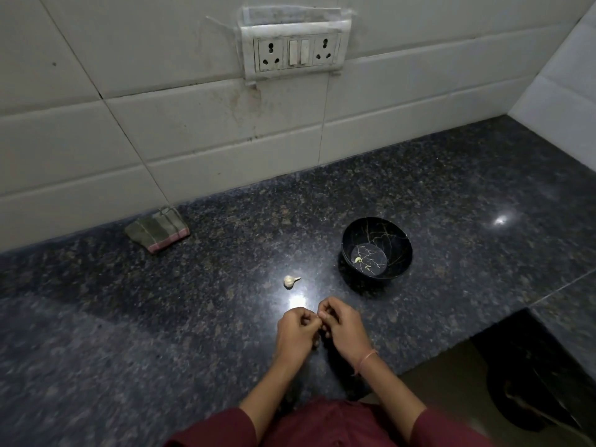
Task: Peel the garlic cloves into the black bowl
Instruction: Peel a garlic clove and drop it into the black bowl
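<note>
Left hand [296, 330] and right hand [343, 329] meet, fingers curled, just above the counter [193, 317], pinching between their fingertips a small pale bit, apparently a garlic clove [321, 314], too small to tell clearly. A partial garlic bulb [291, 281] lies on the counter just beyond the hands. To its right stands the black bowl [398, 243], veined in gold, with two peeled cloves [358, 260] on its bottom. A thread band [366, 361] circles the right wrist. A folded cloth [158, 232] lies far left by the tiled wall [161, 130], below a socket plate [296, 51].
</note>
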